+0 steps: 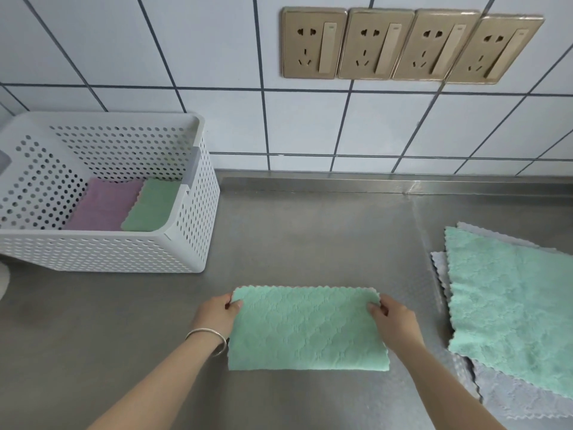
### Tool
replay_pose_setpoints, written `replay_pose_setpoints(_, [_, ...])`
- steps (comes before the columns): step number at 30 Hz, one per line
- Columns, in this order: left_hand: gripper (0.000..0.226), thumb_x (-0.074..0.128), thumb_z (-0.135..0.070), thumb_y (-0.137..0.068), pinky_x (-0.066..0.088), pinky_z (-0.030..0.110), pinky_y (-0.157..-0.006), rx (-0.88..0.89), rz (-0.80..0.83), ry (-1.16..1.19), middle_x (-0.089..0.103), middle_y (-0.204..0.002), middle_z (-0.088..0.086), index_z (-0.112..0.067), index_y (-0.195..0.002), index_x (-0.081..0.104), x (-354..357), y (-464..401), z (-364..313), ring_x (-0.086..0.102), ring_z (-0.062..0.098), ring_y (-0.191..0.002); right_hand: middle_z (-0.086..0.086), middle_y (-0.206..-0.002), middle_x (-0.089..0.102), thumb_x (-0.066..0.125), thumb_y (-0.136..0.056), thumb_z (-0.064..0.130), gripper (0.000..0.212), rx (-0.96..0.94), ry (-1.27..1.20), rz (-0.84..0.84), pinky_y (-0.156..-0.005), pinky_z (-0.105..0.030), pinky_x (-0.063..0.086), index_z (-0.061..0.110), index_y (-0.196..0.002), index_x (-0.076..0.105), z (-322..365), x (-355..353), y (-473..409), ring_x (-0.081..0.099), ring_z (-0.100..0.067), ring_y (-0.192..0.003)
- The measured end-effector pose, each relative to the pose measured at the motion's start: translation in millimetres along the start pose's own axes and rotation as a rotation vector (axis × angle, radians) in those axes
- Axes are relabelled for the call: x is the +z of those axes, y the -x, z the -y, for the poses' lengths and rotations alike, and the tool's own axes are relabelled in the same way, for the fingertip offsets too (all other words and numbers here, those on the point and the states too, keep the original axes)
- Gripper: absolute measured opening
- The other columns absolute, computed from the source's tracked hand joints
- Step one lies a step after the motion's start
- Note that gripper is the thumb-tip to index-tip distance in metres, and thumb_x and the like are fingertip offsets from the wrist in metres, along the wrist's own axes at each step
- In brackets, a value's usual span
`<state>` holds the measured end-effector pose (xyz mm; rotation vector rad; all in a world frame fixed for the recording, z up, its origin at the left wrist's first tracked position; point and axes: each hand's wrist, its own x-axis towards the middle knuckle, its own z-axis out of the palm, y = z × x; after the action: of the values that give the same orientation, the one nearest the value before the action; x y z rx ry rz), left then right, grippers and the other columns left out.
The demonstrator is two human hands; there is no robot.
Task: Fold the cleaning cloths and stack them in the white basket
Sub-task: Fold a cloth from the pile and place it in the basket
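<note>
A mint green cloth (307,328), folded into a wide rectangle, lies flat on the steel counter in front of me. My left hand (217,315) pinches its far left corner and my right hand (393,321) pinches its far right corner. The white perforated basket (102,252) stands at the back left; inside it lie a folded purple cloth (105,206) and a folded green cloth (152,206) side by side. At the right edge a pile of unfolded cloths has a green cloth (508,308) on top of grey cloths (521,395).
The steel counter (310,231) runs back to a white tiled wall with a row of several gold sockets (409,45). A silver bangle (207,338) circles my left wrist. Part of a pale object shows at the far left edge.
</note>
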<state>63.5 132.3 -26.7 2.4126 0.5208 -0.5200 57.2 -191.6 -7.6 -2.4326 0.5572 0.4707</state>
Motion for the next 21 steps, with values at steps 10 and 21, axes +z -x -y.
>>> replay_pose_setpoints(10, [0.024,0.063,-0.037,-0.081,0.043,0.032,-0.072,-0.110,-0.243,-0.097,0.059,-0.096,0.008,-0.019,-0.078,0.048,7.4,14.9,-8.2,0.057,0.031,-0.092,-0.005,-0.094,0.062,0.050,-0.091,0.037,0.024,0.152,-0.035,-0.129,-0.067,-0.032,0.045,0.015,-0.103,0.049,5.8,11.1,-2.2,0.056,-0.025,-0.083])
replay_pose_setpoints(21, [0.053,0.014,-0.057,-0.093,0.011,0.055,-0.106,0.644,0.004,-0.671,0.030,-0.151,-0.003,-0.035,-0.138,0.033,86.7,59.5,-43.9,0.018,0.028,-0.139,-0.006,-0.124,0.047,0.032,-0.094,0.045,0.044,0.272,0.228,-0.102,-0.095,-0.035,0.037,0.018,-0.121,0.054,3.2,22.5,31.8,0.040,-0.024,-0.116])
